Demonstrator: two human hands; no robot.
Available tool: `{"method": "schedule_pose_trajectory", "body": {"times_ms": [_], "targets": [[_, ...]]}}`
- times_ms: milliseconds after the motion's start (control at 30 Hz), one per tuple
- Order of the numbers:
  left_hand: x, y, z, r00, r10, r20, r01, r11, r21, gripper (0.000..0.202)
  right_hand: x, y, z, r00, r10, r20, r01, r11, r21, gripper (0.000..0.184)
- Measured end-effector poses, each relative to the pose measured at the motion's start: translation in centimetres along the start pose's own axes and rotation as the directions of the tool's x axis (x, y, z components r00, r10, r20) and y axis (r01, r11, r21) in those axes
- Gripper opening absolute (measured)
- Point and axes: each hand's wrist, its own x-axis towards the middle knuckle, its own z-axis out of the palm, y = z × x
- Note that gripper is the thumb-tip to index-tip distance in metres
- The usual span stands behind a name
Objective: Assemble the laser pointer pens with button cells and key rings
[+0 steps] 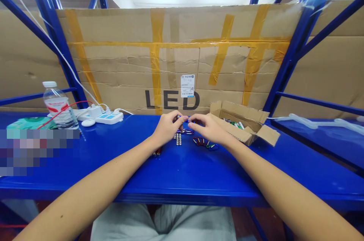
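Observation:
My left hand (170, 125) and my right hand (209, 126) meet above the table, each with fingers pinched. A small blue piece shows between the fingertips, too small and covered to name. Just below the hands lie purple metallic tubes (187, 132). Small round silver pieces (178, 140), resembling button cells, stand in short rows on the table. Several coloured carabiners (203, 142), red, green and blue, lie below my right hand. Red tubes with silver ends (156, 153) are partly hidden by my left forearm.
An open cardboard box (241, 119) with small loose items stands right of my hands on the blue table (182, 172). At left are a water bottle (59, 106), a white power strip (109, 117) and a green packet (31, 123). Large taped cardboard (127, 70) closes off the back.

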Motion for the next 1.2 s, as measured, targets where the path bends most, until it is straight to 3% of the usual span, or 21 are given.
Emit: {"method": "schedule_pose_trajectory", "body": {"times_ms": [100, 200, 267, 400, 500, 633, 733, 867, 1033, 1200], "targets": [[0.1, -0.3, 0.1, 0.997, -0.014, 0.08, 0.012, 0.999, 0.031, 0.032, -0.2, -0.1, 0.5, 0.995, 0.066, 0.074, -0.07, 0.996, 0.053, 0.017], [0.2, -0.5, 0.2, 0.991, 0.016, 0.135, -0.024, 0.998, 0.063, 0.033, -0.2, 0.1, 0.7, 0.971, 0.153, 0.186, -0.2, 0.942, 0.268, 0.017], [0.4, -0.5, 0.1, 0.993, 0.038, 0.109, -0.048, 0.995, 0.092, 0.033, -0.1, 0.2, 0.7, 0.96, 0.181, 0.213, -0.256, 0.874, 0.412, 0.017], [0.7, -1.0, -0.2, 0.999, 0.023, -0.043, -0.018, 0.993, 0.116, 0.033, 0.0, -0.1, 0.1, 0.944, 0.275, 0.182, -0.33, 0.787, 0.521, 0.019], [1.2, -2.0, -0.4, 0.987, -0.083, -0.136, 0.082, 0.997, -0.016, 0.034, 0.2, -0.4, -0.3, 0.93, 0.348, 0.118, -0.358, 0.786, 0.504, 0.021], [1.9, -3.4, -0.6, 0.964, -0.216, -0.157, 0.178, 0.958, -0.226, 0.035, 0.4, -0.1, -0.3, 0.895, 0.444, -0.047, -0.36, 0.78, 0.512, 0.025], [2.3, -3.4, -0.7, 0.935, -0.335, -0.115, 0.271, 0.885, -0.379, 0.037, 0.4, 0.3, 0.0, 0.894, 0.438, -0.093, -0.35, 0.814, 0.464, 0.026], [2.3, -2.7, -0.7, 0.903, -0.43, -0.005, 0.35, 0.742, -0.572, 0.045, 0.3, 0.6, 0.4, 0.929, 0.366, 0.056, -0.34, 0.784, 0.519, 0.02], [2.0, -2.1, -0.6, 0.892, -0.434, 0.127, 0.379, 0.563, -0.735, 0.057, 0.0, 0.2, 0.9, 0.923, 0.332, 0.196, -0.383, 0.737, 0.557, 0.015], [1.9, -1.9, -0.8, 0.89, -0.372, 0.264, 0.422, 0.449, -0.788, 0.066, -0.3, -1.1, 0.7, 0.865, 0.351, 0.359, -0.502, 0.603, 0.62, 0.021]]}}
